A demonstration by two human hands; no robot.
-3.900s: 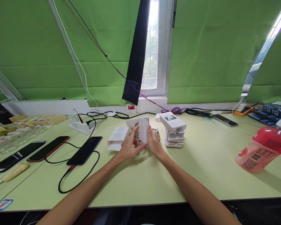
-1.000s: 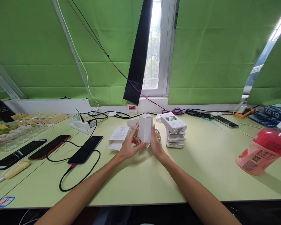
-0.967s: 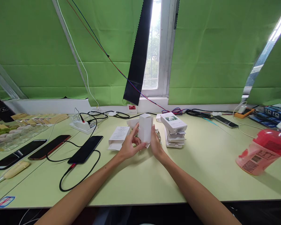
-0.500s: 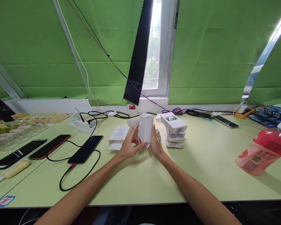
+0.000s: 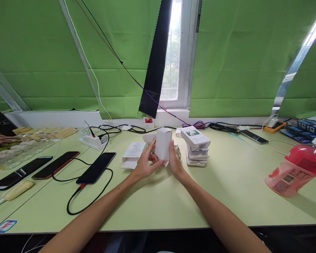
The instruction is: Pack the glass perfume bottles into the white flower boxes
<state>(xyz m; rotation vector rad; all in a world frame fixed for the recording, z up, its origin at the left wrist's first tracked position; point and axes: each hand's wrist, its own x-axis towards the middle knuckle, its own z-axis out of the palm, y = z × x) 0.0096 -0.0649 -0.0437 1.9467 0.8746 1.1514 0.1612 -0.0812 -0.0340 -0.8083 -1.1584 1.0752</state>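
Observation:
I hold a small white carton (image 5: 163,143) upright over the pale green table (image 5: 152,203), gripped from both sides. My left hand (image 5: 144,163) has its fingers on the carton's left face and lower edge. My right hand (image 5: 175,161) clasps the right side. Behind my right hand lies something shiny and clear (image 5: 178,151), partly hidden. A flattened white carton (image 5: 133,154) with printed text lies just left of my hands. To the right stands a stack of white cartons (image 5: 195,146).
Three phones (image 5: 96,168) (image 5: 55,166) (image 5: 18,174) lie at left, one on a black cable (image 5: 88,205) from a white power strip (image 5: 92,141). A pink bottle (image 5: 296,168) lies at right. Another person's hand (image 5: 0,140) shows at the far left edge.
The carton has turned slightly in my hands since a second ago. Another person's hand has come into view at the far left edge.

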